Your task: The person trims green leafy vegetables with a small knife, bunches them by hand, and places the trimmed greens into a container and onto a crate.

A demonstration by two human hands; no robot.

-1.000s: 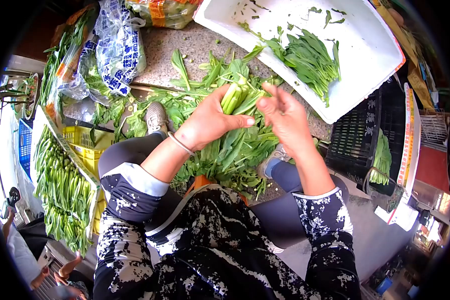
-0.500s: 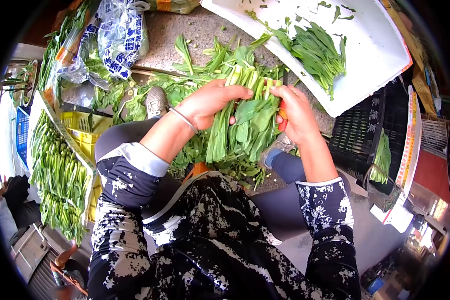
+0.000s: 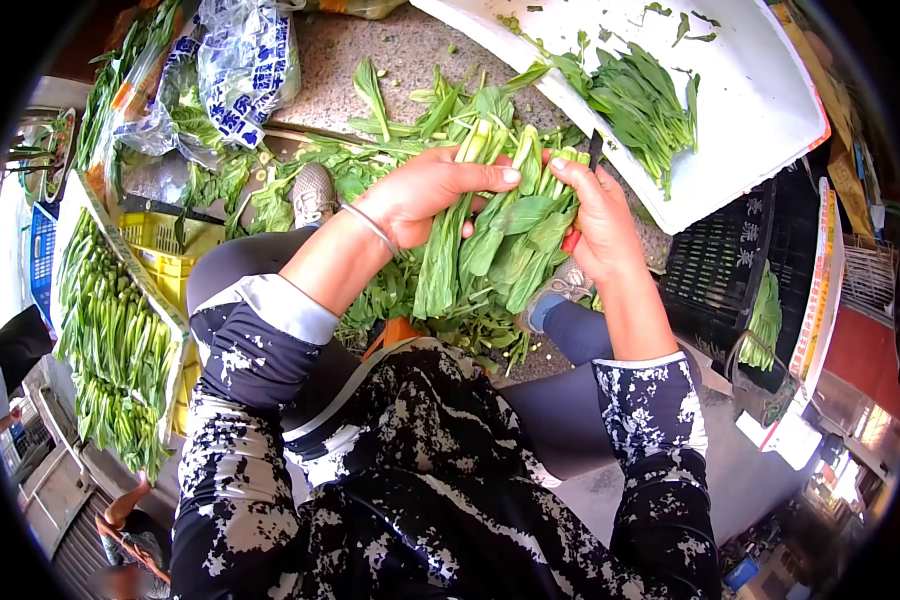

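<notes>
My left hand (image 3: 420,200) is closed round one part of a bunch of leafy greens (image 3: 505,235), thumb across the pale cut stems. My right hand (image 3: 602,220) grips the other part of the bunch, its thumb on the stem ends. The stems point away from me and the leaves hang toward my lap. A red-handled knife (image 3: 571,241) is also tucked in my right hand; its handle is mostly hidden, and a dark blade shows above the fingers. Below the hands, loose leaves (image 3: 390,290) cover the floor.
Trimmed greens lie in a white foam box (image 3: 760,110) at the upper right. A black crate (image 3: 715,255) stands below it. On the left are a foam box packed with green stems (image 3: 115,340), a yellow crate (image 3: 175,240) and plastic bags (image 3: 250,75). Another person's arm (image 3: 125,505) shows lower left.
My hands have moved slightly apart, and the bunch has opened into separate portions between them. My right hand has shifted a little to the right, and the dark blade now shows above it.
</notes>
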